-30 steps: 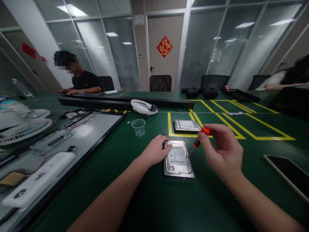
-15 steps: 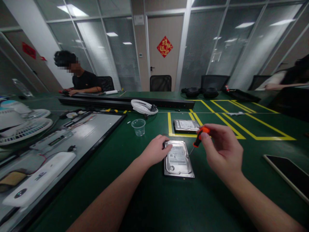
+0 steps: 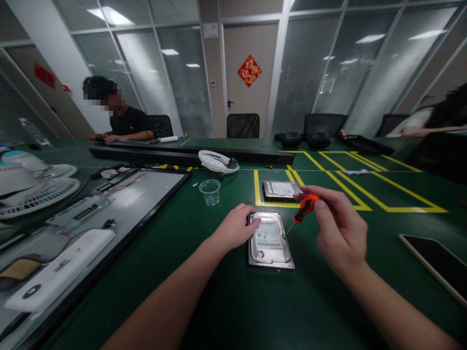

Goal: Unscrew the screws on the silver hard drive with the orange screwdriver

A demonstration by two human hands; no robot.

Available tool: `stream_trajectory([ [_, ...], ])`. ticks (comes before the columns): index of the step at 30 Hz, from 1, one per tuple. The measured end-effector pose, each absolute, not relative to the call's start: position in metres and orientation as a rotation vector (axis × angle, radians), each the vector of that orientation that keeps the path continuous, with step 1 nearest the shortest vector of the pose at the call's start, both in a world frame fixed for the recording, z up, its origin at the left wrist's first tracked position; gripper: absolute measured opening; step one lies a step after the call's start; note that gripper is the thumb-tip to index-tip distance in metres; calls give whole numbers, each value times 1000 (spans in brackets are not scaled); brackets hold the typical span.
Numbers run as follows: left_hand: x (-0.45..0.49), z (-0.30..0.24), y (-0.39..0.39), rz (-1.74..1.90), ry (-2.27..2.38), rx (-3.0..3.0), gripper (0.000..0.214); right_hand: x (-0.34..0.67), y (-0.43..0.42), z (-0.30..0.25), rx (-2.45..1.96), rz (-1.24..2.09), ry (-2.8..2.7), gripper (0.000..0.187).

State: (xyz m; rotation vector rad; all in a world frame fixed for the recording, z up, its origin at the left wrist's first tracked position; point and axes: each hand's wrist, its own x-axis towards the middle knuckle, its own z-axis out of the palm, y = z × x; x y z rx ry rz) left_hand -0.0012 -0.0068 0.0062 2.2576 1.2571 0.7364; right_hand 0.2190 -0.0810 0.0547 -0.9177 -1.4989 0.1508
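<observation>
The right hand (image 3: 341, 231) has changed its grip on the screwdriver (image 3: 305, 209). Its thumb (image 3: 324, 213) has moved back, and more of the handle (image 3: 309, 203) is now visible.

On the worktop (image 3: 226, 311), a hard drive (image 3: 268, 243) lies with the left hand (image 3: 239, 226) at its far left corner; a screwdriver (image 3: 304, 209) in the right hand (image 3: 341, 226) meets its right edge. Behind it, a second drive (image 3: 280, 188) lies inside a tape outline (image 3: 256, 187), with a cup (image 3: 210, 193) to the left. A panel (image 3: 146, 194) lies farther left, a phone (image 3: 436, 265) well right. Toward the far edge, a fan cover (image 3: 215, 159) lies before a bar (image 3: 260, 156). Beyond that edge, at left, sits a person (image 3: 129, 119).
</observation>
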Motion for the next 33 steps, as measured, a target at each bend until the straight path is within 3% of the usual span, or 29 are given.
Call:
stream_trajectory([
  [8, 0, 6, -7, 731, 1278, 2261, 33, 220, -73, 48, -910, 101, -1470, 34],
  [33, -1, 5, -6, 740, 1267, 2259, 33, 223, -73, 49, -913, 55, -1522, 28],
])
